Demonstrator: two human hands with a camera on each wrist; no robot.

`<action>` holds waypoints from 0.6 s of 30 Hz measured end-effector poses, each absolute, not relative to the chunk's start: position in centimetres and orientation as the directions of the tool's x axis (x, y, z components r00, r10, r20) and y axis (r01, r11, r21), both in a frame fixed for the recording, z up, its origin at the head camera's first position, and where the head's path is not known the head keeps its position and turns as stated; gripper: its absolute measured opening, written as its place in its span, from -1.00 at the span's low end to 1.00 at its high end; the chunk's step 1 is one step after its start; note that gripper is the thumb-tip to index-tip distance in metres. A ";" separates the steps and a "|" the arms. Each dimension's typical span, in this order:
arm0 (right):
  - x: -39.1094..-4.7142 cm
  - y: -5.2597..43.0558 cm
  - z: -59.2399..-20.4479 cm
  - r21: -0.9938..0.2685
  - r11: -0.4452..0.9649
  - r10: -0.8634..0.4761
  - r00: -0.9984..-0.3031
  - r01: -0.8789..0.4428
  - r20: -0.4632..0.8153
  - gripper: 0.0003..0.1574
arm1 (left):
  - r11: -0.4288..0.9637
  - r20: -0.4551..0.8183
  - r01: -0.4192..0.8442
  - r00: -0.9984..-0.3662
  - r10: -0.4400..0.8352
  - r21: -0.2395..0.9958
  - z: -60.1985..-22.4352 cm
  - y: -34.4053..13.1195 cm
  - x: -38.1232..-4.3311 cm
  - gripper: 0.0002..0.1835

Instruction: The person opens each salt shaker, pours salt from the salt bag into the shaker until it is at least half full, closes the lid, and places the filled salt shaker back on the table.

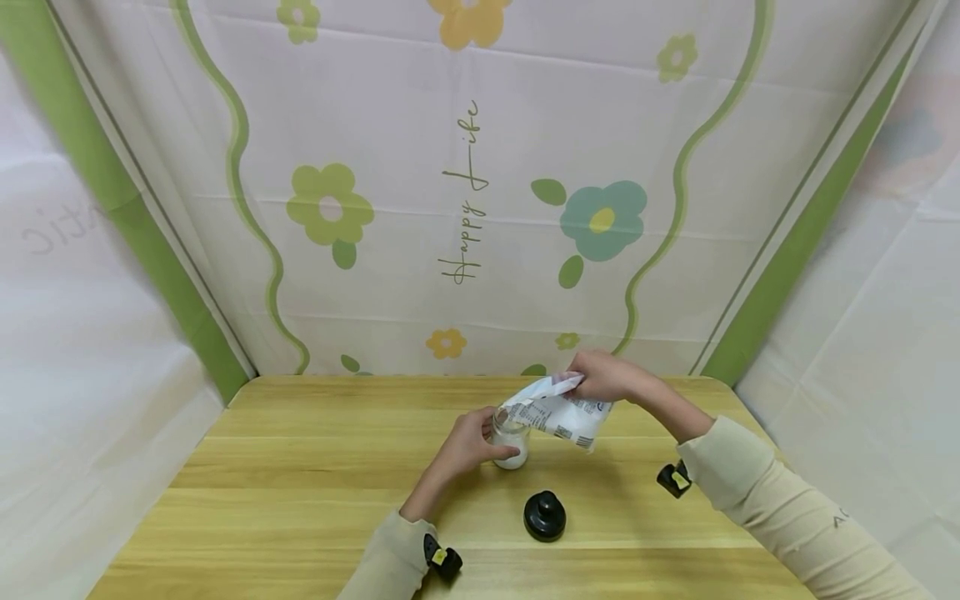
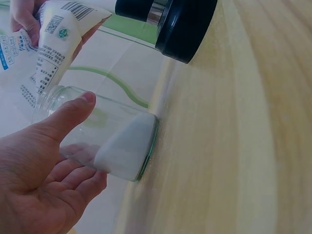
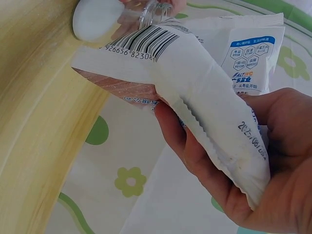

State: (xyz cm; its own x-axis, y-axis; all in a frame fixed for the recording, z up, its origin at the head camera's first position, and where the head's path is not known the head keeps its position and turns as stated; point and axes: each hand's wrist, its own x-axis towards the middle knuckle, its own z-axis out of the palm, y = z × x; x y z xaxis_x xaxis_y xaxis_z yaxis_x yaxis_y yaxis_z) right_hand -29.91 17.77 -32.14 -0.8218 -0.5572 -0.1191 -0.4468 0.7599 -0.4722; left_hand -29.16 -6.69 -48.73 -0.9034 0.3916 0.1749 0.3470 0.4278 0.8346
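A clear glass jar (image 2: pixel 109 131) stands on the wooden table with white salt heaped in its bottom, sloping to one side. My left hand (image 1: pixel 467 446) holds it, thumb on one side and fingers on the other. In my right hand (image 1: pixel 602 377) is a white printed salt bag (image 1: pixel 566 417), gripped along its creased upper part. The bag tilts down toward the left, its narrow end right at the jar's mouth. Barcode and date print show on the bag (image 3: pixel 214 112) in the right wrist view. A black knobbed lid (image 1: pixel 545 516) lies nearer me, apart from the jar.
The wooden table (image 1: pixel 300 475) reaches back to a floral curtain (image 1: pixel 405 250), with white fabric walls on both sides. Black wrist cameras sit on both sleeves, one strapped on the left cuff (image 1: pixel 442 560) beside the lid's side of the table.
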 end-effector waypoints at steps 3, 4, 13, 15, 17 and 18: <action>-29.9 17.7 -32.1 -0.471 0.761 -0.557 -0.822 -0.447 -0.119 -0.86 | 0.431 0.178 0.352 -0.902 0.393 0.831 -48.8 -6.7 -29.2 -0.39; -29.9 17.7 -32.1 -0.472 0.760 -0.557 -0.822 -0.446 -0.119 -0.86 | 0.432 0.180 0.354 -0.902 0.394 0.830 -48.8 -6.7 -29.2 -0.39; -29.7 17.8 -32.2 -0.484 0.757 -0.556 -0.821 -0.438 -0.127 -0.85 | 0.433 0.167 0.341 -0.905 0.391 0.834 -48.9 -6.7 -29.2 -0.37; -29.7 17.8 -32.1 -0.482 0.756 -0.559 -0.820 -0.442 -0.125 -0.85 | 0.434 0.163 0.337 -0.906 0.391 0.835 -48.9 -6.7 -29.2 -0.37; -29.8 17.8 -32.1 -0.484 0.757 -0.556 -0.822 -0.439 -0.126 -0.84 | 0.434 0.164 0.339 -0.905 0.392 0.835 -48.9 -6.7 -29.2 -0.37; -29.8 17.8 -32.1 -0.485 0.758 -0.554 -0.823 -0.436 -0.126 -0.84 | 0.433 0.164 0.339 -0.905 0.392 0.835 -48.9 -6.7 -29.2 -0.37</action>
